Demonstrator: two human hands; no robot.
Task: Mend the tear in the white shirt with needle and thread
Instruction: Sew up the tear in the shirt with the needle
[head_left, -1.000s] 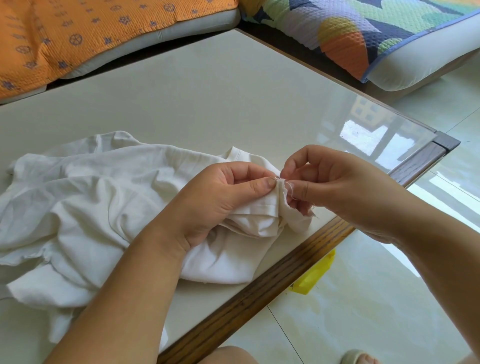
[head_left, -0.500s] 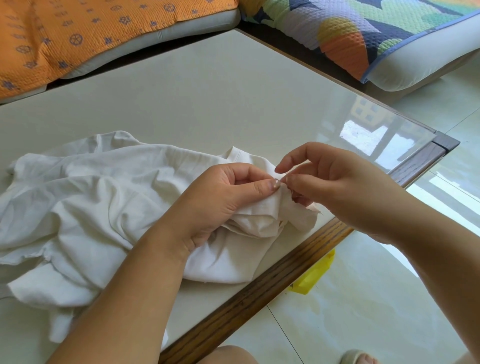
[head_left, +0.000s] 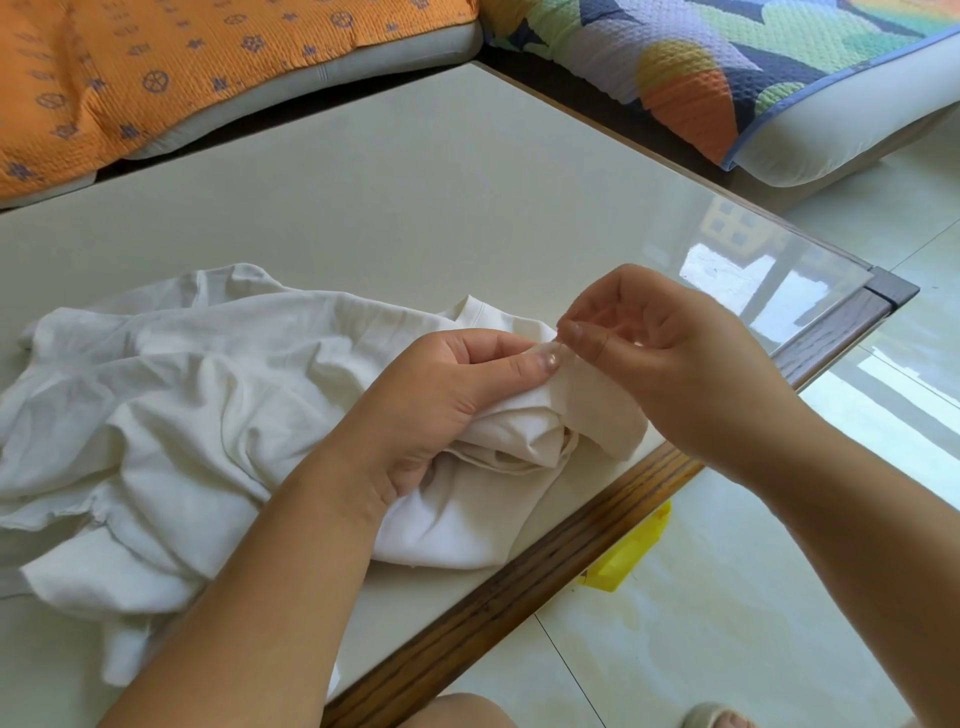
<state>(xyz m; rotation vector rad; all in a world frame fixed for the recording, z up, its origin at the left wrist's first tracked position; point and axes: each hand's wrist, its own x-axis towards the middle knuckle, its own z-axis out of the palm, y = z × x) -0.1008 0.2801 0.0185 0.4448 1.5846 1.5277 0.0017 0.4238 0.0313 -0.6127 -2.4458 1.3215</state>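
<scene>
Right hand (head_left: 675, 364), pinching something too blurred to tell, has lifted off the white shirt (head_left: 182, 405) fold the left hand (head_left: 441, 395) grips, probably pulling a stitch through

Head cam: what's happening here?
A person is hand-sewing a white shirt bunched on the table near its wooden edge. The left hand grips a fold of the shirt between thumb and fingers. The right hand pinches at that fold's tip, presumably the needle, which is too small to make out.
</scene>
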